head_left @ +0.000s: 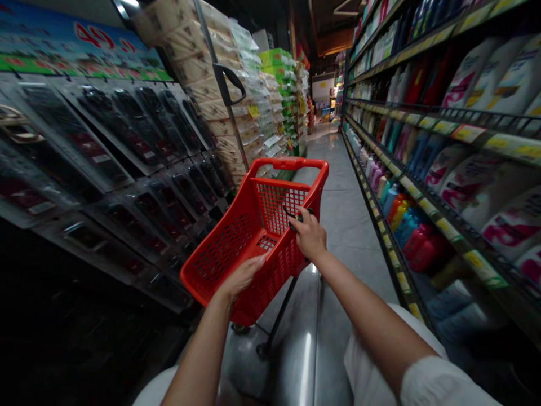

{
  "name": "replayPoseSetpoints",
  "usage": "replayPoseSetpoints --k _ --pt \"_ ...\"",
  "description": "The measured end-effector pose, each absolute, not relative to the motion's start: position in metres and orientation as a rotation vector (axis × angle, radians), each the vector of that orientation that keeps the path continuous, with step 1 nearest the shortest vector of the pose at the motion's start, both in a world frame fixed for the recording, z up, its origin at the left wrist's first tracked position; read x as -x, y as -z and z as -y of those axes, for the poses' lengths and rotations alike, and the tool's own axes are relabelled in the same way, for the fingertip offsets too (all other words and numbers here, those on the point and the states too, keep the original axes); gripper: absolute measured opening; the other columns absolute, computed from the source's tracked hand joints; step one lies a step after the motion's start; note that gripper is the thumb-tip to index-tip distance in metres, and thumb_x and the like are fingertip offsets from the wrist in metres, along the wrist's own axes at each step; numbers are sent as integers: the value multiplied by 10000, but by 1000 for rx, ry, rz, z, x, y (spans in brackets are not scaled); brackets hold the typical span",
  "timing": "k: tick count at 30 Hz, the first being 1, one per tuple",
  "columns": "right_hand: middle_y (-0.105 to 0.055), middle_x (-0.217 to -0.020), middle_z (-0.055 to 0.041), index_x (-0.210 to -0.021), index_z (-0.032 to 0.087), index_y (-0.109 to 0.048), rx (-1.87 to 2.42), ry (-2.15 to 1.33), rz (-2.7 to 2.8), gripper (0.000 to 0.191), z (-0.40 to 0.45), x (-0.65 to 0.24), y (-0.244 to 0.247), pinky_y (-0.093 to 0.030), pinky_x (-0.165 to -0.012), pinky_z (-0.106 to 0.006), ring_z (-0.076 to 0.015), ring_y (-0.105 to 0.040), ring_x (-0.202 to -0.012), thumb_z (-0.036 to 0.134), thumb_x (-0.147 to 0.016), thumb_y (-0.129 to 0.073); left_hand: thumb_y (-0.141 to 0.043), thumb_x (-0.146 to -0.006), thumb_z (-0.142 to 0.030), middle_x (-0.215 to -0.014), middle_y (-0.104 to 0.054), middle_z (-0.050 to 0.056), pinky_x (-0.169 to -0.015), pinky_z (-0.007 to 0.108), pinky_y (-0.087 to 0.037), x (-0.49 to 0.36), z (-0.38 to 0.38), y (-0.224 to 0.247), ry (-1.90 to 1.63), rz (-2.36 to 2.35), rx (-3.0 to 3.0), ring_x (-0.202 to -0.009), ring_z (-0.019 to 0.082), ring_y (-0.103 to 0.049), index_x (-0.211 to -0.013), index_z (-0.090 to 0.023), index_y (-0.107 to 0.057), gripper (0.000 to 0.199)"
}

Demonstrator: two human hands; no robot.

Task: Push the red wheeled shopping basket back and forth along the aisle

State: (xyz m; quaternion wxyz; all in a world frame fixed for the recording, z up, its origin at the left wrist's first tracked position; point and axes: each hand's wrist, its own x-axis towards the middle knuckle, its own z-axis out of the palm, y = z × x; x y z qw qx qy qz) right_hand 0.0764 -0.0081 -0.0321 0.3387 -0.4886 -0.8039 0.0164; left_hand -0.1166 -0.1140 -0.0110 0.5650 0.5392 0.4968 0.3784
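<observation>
A red plastic shopping cart (274, 285) stands in front of me, turned at an angle in the aisle. Its basket has perforated walls and nothing is visible inside. My left hand (245, 275) is closed over the near side rim of the basket, with the fingertips partly hidden. Farther up that same side, my right hand (313, 239) is closed around a small black object (291, 213) with a thin curved end. Its exact kind is too small to tell. The cart's red handle (291, 163) lies beyond both hands, touched by neither.
Shelves of bottles (460, 175) line the right side. Packaged dark goods (135, 124) hang on a rack at the left, below a price banner (84, 42). Stacked cartons (190, 51) and a metal pole with a black grip (228, 84) stand beyond. Grey tiled floor (333, 214) runs ahead.
</observation>
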Motion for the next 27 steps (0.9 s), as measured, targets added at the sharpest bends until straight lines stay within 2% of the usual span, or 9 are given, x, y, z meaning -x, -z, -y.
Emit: replayPoseSetpoints --k 5,11,15,20,23,27 --pt "-499 -1469 -52 -1406 195 -525 1155 12 2263 519 29 -65 38 -535 -859 -356 -268 -499 -1137 133 -902 -419 -580 -806 -656 -1184 -718 89 -1113 430 -369 120 115 18 -921 -1301 -1174 -1191 305 -606 -1202 -152 -697 651" --pt "-428 -1528 -45 -1475 212 -432 811 72 2483 546 95 -39 63 -543 -723 -361 -262 -536 -1057 190 -931 -401 -403 -892 -662 -1030 -761 110 -1013 366 -456 121 116 20 -972 -1390 -912 -1087 287 -666 -1124 -119 -724 672" --pt "-496 -1480 0 -1430 273 -499 871 79 2420 529 61 -58 57 -534 -698 -363 -266 -533 -1034 159 -922 -405 -314 -929 -636 -988 -767 107 -953 378 -490 121 117 19 -894 -1305 -890 -1039 280 -687 -1176 -139 -707 680" --pt "-520 -1456 12 -1400 263 -541 1167 28 2088 582 -2 -83 44 -535 -748 -412 -285 -524 -999 76 -866 -408 -258 -948 -611 -958 -774 90 -943 385 -493 122 120 19 -874 -1310 -885 -986 273 -702 -1179 -162 -716 681" --pt "-494 -1475 2 -1411 238 -529 1106 -19 2086 605 10 -73 49 -540 -776 -429 -282 -534 -977 57 -846 -411 -259 -936 -636 -969 -773 89 -974 382 -475 124 118 20 -869 -1293 -907 -1007 269 -696 -1175 -165 -718 700" --pt "-501 -1468 -9 -1400 234 -540 780 -156 2253 609 64 -51 63 -553 -786 -408 -260 -566 -961 68 -819 -465 -268 -918 -671 -976 -769 107 -975 389 -472 124 113 22 -866 -1311 -927 -1028 274 -688 -1202 -144 -700 738"
